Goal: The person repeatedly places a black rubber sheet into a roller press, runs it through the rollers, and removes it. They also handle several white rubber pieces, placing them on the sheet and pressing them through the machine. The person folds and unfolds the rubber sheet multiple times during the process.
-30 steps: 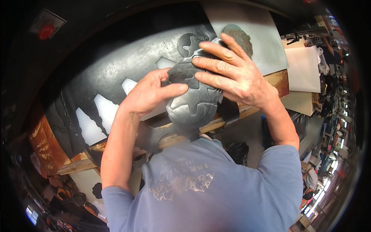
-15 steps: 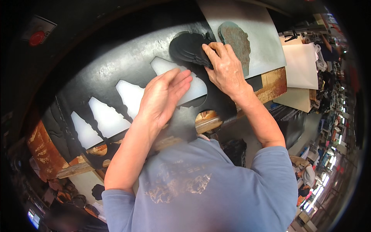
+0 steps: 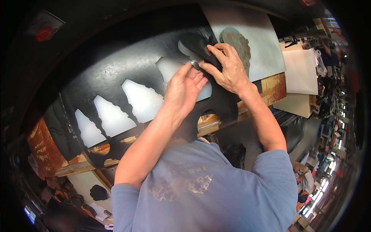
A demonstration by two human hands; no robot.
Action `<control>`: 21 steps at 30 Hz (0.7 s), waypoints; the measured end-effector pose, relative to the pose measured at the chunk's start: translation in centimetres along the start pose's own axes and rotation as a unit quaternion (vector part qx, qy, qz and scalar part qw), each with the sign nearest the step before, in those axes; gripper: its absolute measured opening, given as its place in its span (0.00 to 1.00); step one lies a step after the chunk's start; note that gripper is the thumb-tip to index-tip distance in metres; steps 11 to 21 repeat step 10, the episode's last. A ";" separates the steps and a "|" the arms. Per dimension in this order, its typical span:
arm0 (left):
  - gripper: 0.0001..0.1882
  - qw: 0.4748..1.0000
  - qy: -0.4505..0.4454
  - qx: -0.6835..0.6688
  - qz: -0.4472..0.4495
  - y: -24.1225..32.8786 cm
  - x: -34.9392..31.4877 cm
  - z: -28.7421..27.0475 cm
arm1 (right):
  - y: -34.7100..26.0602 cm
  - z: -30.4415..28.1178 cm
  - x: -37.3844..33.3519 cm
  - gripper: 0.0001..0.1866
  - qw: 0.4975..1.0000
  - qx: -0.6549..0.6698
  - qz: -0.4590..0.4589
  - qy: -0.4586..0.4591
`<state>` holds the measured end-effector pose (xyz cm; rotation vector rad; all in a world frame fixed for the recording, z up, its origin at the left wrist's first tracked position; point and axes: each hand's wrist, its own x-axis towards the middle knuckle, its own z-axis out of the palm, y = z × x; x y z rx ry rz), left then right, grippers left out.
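My right hand is closed on a small stack of black sole-shaped sheet pieces, with its fingers over their right end. The stack is tilted off the sheet, and part of it is hidden behind the hand. Just below it, my left hand is turned palm up with its fingers stretched out and its thumb tip near the pieces' lower edge. Both hands are over a large black sheet with several cut-out openings showing a white surface. Right of the stack lies a rusty greenish sole-shaped block.
A pale board lies under the block. The worktable's worn wooden edge runs along the front. White sheets stand at the right. A red round button shows at the upper left. Cluttered shop space lies far right.
My left hand has moved right and up to the stack of black pieces. In my right hand the stack has tilted up, uncovering an opening in the sheet.
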<state>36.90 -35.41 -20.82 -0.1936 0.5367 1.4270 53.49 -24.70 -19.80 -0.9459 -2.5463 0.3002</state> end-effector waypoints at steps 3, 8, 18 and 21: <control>0.11 0.998 -0.051 -0.036 -0.007 -0.4 0.5 -0.5 | -0.1 -0.6 -0.1 0.34 1.000 0.029 0.011 -0.005; 0.16 0.998 -0.061 0.011 0.008 0.4 -0.1 -1.3 | 0.5 -0.7 0.2 0.25 0.996 0.068 0.049 -0.002; 0.18 0.997 -0.057 0.043 0.013 0.3 -0.6 -1.5 | 1.1 -0.6 0.3 0.22 0.992 0.093 0.080 -0.018; 0.18 0.997 -0.057 0.043 0.013 0.3 -0.6 -1.5 | 1.1 -0.6 0.3 0.22 0.992 0.093 0.080 -0.018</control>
